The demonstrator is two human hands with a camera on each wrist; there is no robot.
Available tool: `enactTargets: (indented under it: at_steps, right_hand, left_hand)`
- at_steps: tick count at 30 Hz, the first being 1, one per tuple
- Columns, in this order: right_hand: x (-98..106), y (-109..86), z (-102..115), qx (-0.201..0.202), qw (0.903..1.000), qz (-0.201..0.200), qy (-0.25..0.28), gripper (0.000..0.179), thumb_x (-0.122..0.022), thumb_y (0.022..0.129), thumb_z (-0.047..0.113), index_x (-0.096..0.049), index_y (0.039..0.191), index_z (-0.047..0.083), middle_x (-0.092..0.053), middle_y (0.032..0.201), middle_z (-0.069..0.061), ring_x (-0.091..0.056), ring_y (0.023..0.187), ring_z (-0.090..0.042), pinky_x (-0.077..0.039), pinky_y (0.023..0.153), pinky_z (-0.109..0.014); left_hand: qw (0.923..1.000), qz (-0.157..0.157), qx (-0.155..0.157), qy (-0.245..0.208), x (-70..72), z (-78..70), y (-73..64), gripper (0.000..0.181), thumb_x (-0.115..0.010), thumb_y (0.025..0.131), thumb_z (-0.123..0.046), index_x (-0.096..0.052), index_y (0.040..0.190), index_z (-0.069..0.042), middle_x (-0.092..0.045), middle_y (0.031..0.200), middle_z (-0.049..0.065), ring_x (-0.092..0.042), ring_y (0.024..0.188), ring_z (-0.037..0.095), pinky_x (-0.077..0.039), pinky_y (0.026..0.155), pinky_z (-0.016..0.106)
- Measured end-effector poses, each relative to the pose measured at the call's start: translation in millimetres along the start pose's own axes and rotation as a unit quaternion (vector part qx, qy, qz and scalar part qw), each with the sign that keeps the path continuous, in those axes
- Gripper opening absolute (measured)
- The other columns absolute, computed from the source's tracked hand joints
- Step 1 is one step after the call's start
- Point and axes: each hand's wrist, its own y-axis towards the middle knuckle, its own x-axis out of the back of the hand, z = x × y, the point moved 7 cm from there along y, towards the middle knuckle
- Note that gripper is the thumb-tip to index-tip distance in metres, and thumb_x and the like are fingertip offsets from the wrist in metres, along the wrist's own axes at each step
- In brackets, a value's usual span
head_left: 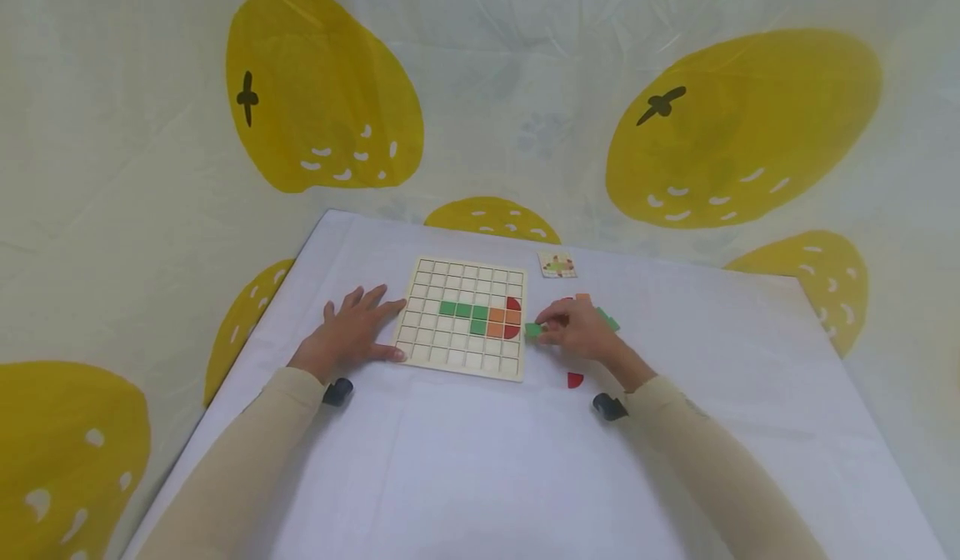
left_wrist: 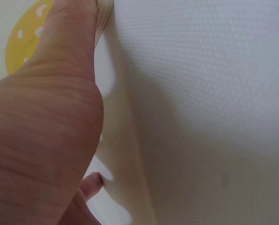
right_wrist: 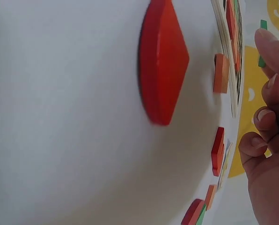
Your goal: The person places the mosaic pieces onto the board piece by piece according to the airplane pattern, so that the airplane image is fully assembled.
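My right hand (head_left: 573, 331) pinches a green square tile (head_left: 533, 330) between thumb and fingers, just off the right edge of a wooden grid board (head_left: 435, 352). In the right wrist view the green tile shows edge-on at the thumb tip, above the table. Green squares (head_left: 463, 310), orange squares (head_left: 496, 316) and two rounded red pieces (head_left: 513, 302) fill cells on the board's right half. With its fingers spread, my left hand (head_left: 348, 335) rests at the board's left edge, fingertips on the rim. The left wrist view shows mostly palm and cloth.
A rounded red piece (head_left: 575, 381) lies near my right wrist. Green tiles (head_left: 609, 320) and an orange tile (head_left: 583, 297) lie beyond the right hand, partly hidden. A small picture card (head_left: 557, 265) lies behind the board. White cloth (head_left: 450, 460) covers the table.
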Motion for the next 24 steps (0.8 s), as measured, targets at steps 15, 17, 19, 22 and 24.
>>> enactTargets:
  at_steps: [15,17,19,22,24]
  right_hand:
    - [-16.5,5.1,15.8,0.009,0.9991,0.001,0.040,0.025,-0.085,0.088,0.024,-0.081,0.112,0.017,-0.061,0.085,-0.004,-0.058,0.090,-0.022,-0.050,0.074,-0.030]
    - [-18.0,5.5,17.3,0.008,0.9992,-0.002,0.039,0.026,-0.085,0.088,0.023,-0.081,0.112,0.016,-0.061,0.086,-0.004,-0.058,0.090,-0.022,-0.050,0.074,-0.030]
    - [-19.6,5.5,18.8,0.001,0.9993,-0.004,0.038,0.026,-0.085,0.088,0.022,-0.080,0.112,0.016,-0.062,0.088,-0.004,-0.058,0.092,-0.022,-0.050,0.076,-0.031]
    - [-22.8,5.1,21.1,-0.012,0.9988,-0.002,0.048,0.027,-0.086,0.087,0.023,-0.080,0.113,0.016,-0.063,0.091,-0.005,-0.058,0.094,-0.023,-0.050,0.077,-0.031]
    - [-25.2,5.0,22.9,-0.017,0.9983,0.003,0.055,0.030,-0.086,0.087,0.024,-0.080,0.114,0.016,-0.063,0.092,-0.005,-0.058,0.096,-0.022,-0.051,0.077,-0.031]
  left_hand:
    - [1.0000,0.005,0.007,-0.003,-2.6,1.4,2.5,0.100,-0.072,0.082,-0.074,-0.028,0.165,-0.040,-0.013,0.178,0.007,-0.010,0.162,0.047,-0.014,0.118,0.083]
    - [1.0000,0.004,0.005,-0.002,-2.8,1.6,2.8,0.100,-0.072,0.082,-0.074,-0.028,0.165,-0.040,-0.013,0.178,0.007,-0.010,0.162,0.047,-0.014,0.118,0.083]
    - [1.0000,0.003,0.003,-0.001,-3.1,1.9,2.8,0.100,-0.072,0.082,-0.074,-0.028,0.165,-0.039,-0.014,0.178,0.008,-0.011,0.161,0.048,-0.014,0.117,0.084]
    - [1.0000,0.004,0.003,0.000,-4.2,3.1,2.9,0.100,-0.072,0.082,-0.074,-0.028,0.165,-0.039,-0.013,0.178,0.008,-0.011,0.162,0.048,-0.014,0.118,0.084]
    - [1.0000,0.003,0.002,0.000,-5.0,3.7,3.2,0.100,-0.072,0.082,-0.073,-0.028,0.165,-0.039,-0.014,0.178,0.008,-0.011,0.162,0.048,-0.014,0.117,0.084]
